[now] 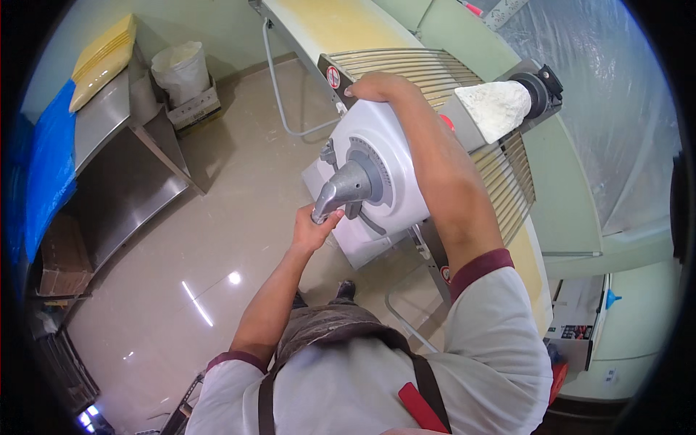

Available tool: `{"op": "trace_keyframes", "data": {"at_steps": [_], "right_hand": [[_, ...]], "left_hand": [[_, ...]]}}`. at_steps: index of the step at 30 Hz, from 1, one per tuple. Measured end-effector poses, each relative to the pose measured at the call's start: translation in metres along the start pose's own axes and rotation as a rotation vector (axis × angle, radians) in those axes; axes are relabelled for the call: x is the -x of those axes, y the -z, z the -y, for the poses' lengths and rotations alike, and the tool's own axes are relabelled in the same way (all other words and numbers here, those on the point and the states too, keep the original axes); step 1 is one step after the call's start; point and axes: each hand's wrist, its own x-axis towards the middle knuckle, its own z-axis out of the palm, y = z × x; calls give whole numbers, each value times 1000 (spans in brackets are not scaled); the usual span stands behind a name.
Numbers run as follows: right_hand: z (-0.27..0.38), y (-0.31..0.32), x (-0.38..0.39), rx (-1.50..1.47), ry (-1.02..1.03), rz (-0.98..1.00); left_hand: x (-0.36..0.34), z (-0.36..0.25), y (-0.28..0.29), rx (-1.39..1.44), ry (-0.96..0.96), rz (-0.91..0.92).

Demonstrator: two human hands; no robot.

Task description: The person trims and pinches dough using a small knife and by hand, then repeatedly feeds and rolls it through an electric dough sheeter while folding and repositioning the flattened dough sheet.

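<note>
A dough sheeter with a rounded white housing point(402, 156) stands in front of me. My left hand point(312, 229) is closed round the end of the grey lever handle point(344, 190), its thumb lying along the near side. The handle joins a round dial with a marked scale. Across the top of the machine reaches my right arm, and my right hand point(380, 87) rests at the housing's far edge, beside the slatted metal guard point(406, 65). Most of its fingers are hidden, so their grip is unclear. White flour lies in a tray point(471, 119) on top.
Floury belt tables point(348, 25) extend from both sides of the sheeter. A steel table point(109, 119) at left bears yellow packs point(105, 61) and blue plastic sheeting point(51, 159). Beyond it sits a white sack point(180, 72) in a carton. Clear plastic sheeting hangs at right.
</note>
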Motion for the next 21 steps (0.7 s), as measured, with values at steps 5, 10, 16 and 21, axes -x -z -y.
{"op": "trace_keyframes", "data": {"at_steps": [5, 10, 16, 21], "right_hand": [[-11, 1, -10, 49, -29, 30], [-1, 0, 1, 83, -40, 27], [6, -3, 7, 93, -51, -98], [-2, -7, 41, -168, 134, -365]], "left_hand": [[-8, 4, -5, 1, -118, -23], [-5, -4, 1, -105, -176, -50], [-23, 3, 28, -277, -393, 81], [-20, -3, 17, -195, -404, 26]]}}
